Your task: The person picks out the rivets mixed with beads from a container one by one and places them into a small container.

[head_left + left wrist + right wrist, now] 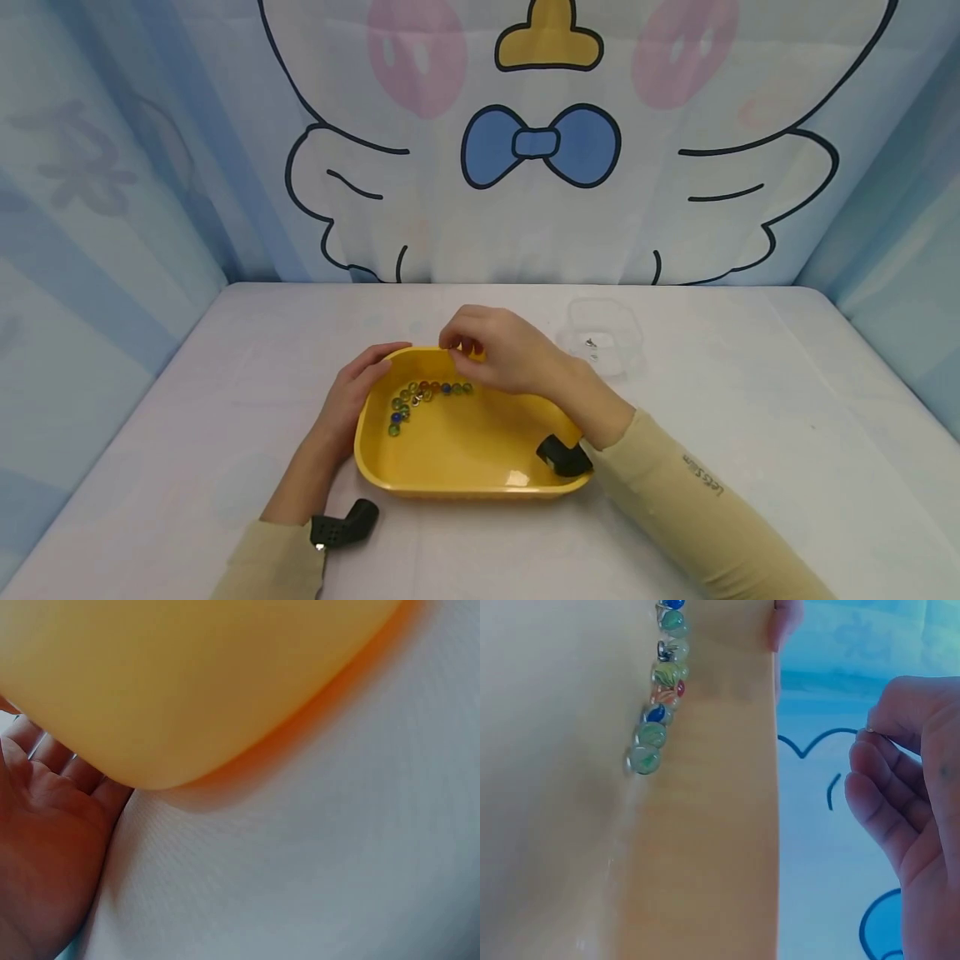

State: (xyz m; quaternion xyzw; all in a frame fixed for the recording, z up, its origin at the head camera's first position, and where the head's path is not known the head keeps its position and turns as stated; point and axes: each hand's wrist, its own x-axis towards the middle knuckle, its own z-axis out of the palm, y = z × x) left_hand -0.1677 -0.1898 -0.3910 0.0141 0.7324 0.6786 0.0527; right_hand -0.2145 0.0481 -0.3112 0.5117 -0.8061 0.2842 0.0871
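Observation:
A yellow tray [480, 450] lies on the table with several glass marbles [457, 389] along its back left inside edge. A few small shiny bits [417, 400] lie among them, too small to tell apart. My left hand [347, 400] holds the tray's back left corner, thumb at the rim and fingers along the outer wall. Above the back rim, my right hand [510, 350] pinches a tiny shiny piece [869, 730] between thumb and forefinger. Its kind cannot be made out, since the fingertips cover most of it.
Behind the tray, to the right, a clear plastic container [626, 354] holds a few tiny metal pieces [591, 342]. The white-covered table [750, 400] ends at a printed curtain [540, 225] at the back.

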